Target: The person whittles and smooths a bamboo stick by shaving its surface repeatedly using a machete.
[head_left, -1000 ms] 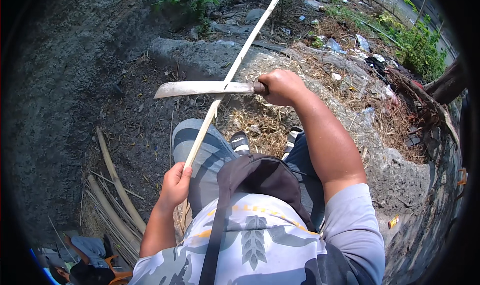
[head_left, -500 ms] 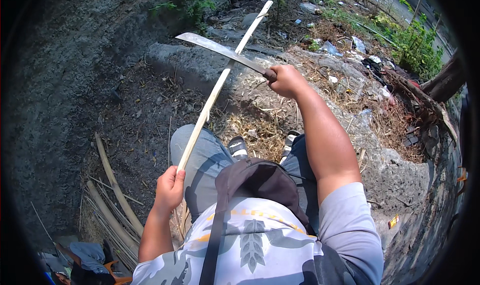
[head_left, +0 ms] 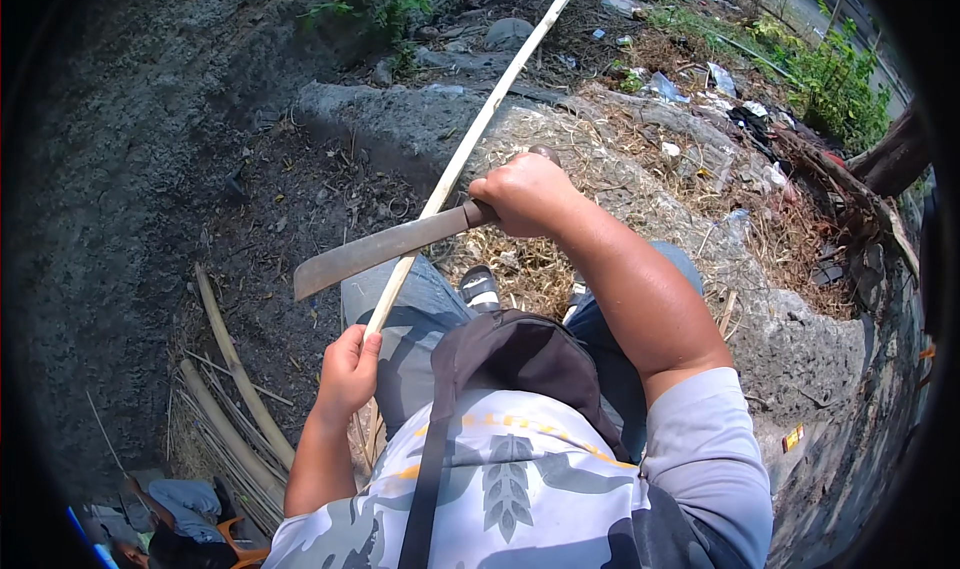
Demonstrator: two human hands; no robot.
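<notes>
My left hand grips the near end of a long pale wooden strip, which slants up and away to the right. In my right hand is the dark handle of a machete. Its broad blade points left and lies across the strip, a short way beyond my left fingers. Whether the edge touches the wood I cannot tell. The far end of the strip is free, above the ground.
Curved poles and a bundle of thin strips lie at the lower left. Another person is near an orange chair there. Shavings cover the ground by my sandals. Litter and a log lie at the right.
The machete has come down the strip toward my left hand, its blade now lower and nearer. My right arm has bent inward. The strip's far end has shifted slightly right.
</notes>
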